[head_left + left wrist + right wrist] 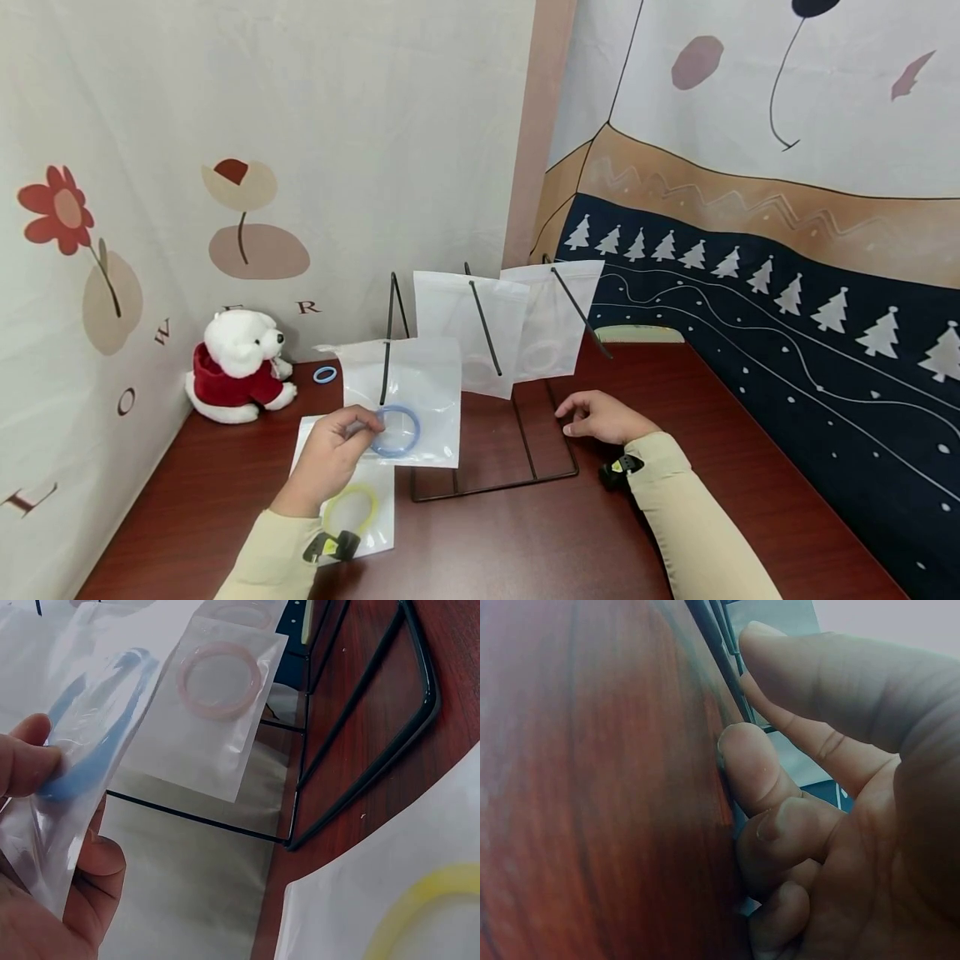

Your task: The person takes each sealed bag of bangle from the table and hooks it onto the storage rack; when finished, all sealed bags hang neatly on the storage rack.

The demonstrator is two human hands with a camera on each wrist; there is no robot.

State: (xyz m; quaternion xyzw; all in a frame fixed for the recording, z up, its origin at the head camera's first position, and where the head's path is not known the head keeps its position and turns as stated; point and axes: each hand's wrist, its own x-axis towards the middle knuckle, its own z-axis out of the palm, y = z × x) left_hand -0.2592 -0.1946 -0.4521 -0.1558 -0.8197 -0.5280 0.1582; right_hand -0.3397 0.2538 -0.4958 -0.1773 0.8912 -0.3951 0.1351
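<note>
My left hand [336,454] pinches a clear-fronted white bag [438,400] by the blue ring [397,432] inside it. The left prong [386,367] of a black wire display rack [517,481] passes in front of this bag's upper part and appears to run through it. Two more white bags [471,329] [555,321] hang on the other prongs; a pink ring [219,681] shows in one in the left wrist view. With fingers loosely bent and nothing held, my right hand [609,418] rests beside the rack base's right side; whether it touches the wire is unclear.
A bag holding a yellow ring [352,510] lies on the brown table [480,550] under my left forearm. Behind it are a loose blue ring [325,375] and a white plush bear [238,367] in red. A pale comb [639,334] lies at the back right edge.
</note>
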